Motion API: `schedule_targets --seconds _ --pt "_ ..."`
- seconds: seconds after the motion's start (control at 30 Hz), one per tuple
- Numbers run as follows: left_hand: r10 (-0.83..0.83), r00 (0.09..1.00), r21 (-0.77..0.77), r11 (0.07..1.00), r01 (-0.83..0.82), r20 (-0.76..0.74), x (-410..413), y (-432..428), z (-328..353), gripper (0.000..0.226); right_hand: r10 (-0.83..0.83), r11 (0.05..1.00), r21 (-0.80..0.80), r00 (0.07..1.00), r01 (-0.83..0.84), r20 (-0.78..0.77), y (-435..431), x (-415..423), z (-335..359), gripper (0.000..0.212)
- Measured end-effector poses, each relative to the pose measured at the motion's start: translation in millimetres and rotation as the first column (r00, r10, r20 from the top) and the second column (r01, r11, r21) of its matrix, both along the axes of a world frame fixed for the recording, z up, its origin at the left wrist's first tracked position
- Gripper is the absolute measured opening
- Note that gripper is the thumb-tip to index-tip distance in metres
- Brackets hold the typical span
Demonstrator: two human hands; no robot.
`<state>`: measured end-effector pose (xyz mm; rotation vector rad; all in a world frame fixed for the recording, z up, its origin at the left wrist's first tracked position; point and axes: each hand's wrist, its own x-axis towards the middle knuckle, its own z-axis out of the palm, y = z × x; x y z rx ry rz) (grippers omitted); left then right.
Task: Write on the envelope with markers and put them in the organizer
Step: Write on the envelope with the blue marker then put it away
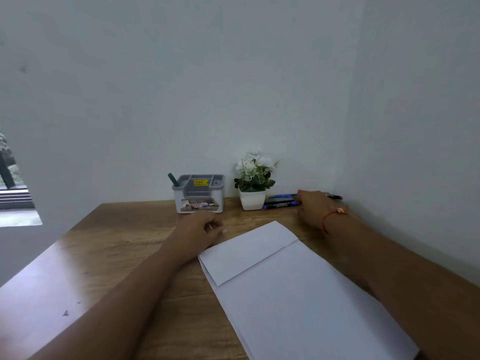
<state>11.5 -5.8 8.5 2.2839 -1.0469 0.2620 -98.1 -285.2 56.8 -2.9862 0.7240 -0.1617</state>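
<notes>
White paper envelope (298, 294), large and rectangular with its flap folded down, lies flat on the brown wooden table (117, 242), slanting from the near right edge toward 11 o'clock. At its 10 o'clock corner the left hand (200, 229) rests on the wood just beside the flap, fingers loosely curled and holding nothing. Toward 1 o'clock from the envelope, a bunch of dark markers with blue caps (280, 202) lies by the wall corner. The right hand (315, 206), with a red thread bracelet (330, 216) at its wrist, covers their middle; I cannot tell whether its fingers grasp one. A small white square pot of white flowers (252, 200) stands just beside the markers' left ends, between them and the grey-and-white plastic desk organizer (198, 193) at 11 o'clock, where a dark green marker (172, 179) leans in the left compartment.
</notes>
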Motion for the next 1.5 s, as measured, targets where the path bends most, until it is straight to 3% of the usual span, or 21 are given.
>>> schedule_targets --seconds 0.3,0.47,0.63,0.77,0.87,0.93,1.03,1.13,1.2,1.27,1.37,1.5 --pt "-0.010 1.000 -0.028 1.000 0.010 0.018 12 3 -4 0.019 0.182 0.981 -0.063 0.982 -0.185 -0.051 -19 34 -33 0.038" --pt "-0.026 0.999 -0.029 0.999 0.027 0.029 9 2 -2 0.015 0.178 0.965 -0.199 0.983 -0.168 0.035 -24 38 -43 0.037" --pt "-0.035 0.999 -0.014 0.999 0.035 0.039 6 2 0 0.013 0.181 0.957 -0.237 0.982 -0.166 0.045 -26 39 -46 0.031" --pt "-0.034 0.999 -0.018 0.999 0.034 0.008 8 3 0 0.015 0.216 0.925 -0.313 0.976 -0.214 -0.029 -25 34 -43 0.029" --pt "-0.029 0.999 -0.018 0.999 0.029 0.014 7 2 1 0.014 0.285 0.851 -0.449 0.958 -0.271 -0.039 -15 24 -37 0.026" --pt "-0.032 0.999 -0.030 0.999 0.033 0.022 4 2 3 0.015 0.388 0.787 -0.543 0.919 -0.293 0.066 -2 17 -32 0.020" --pt "-0.028 0.999 -0.070 0.997 0.031 0.042 -2 1 7 0.014 0.549 0.755 -0.590 0.767 -0.286 0.331 25 11 -18 0.005" --pt "-0.039 0.998 -0.123 0.991 0.045 0.047 -11 0 10 0.016 0.505 0.859 -0.400 0.660 -0.319 0.557 61 5 -2 0.015" --pt "-0.047 0.999 -0.174 0.984 0.049 0.017 -16 -1 12 0.022 0.380 0.903 -0.140 0.605 -0.405 0.700 82 -2 4 0.016" --pt "-0.054 0.999 -0.203 0.978 0.052 -0.004 -20 -2 13 0.030 0.195 0.857 0.166 0.603 -0.489 0.773 93 -4 1 0.019" --pt "-0.065 0.998 -0.194 0.979 0.061 -0.018 -22 -2 15 0.032 -0.074 0.633 0.543 0.655 -0.552 0.752 95 0 -12 0.028" --pt "-0.067 0.996 -0.130 0.989 0.073 0.050 -21 -4 15 0.019 -0.260 0.171 0.729 0.683 -0.663 0.682 97 -2 -21 0.006"
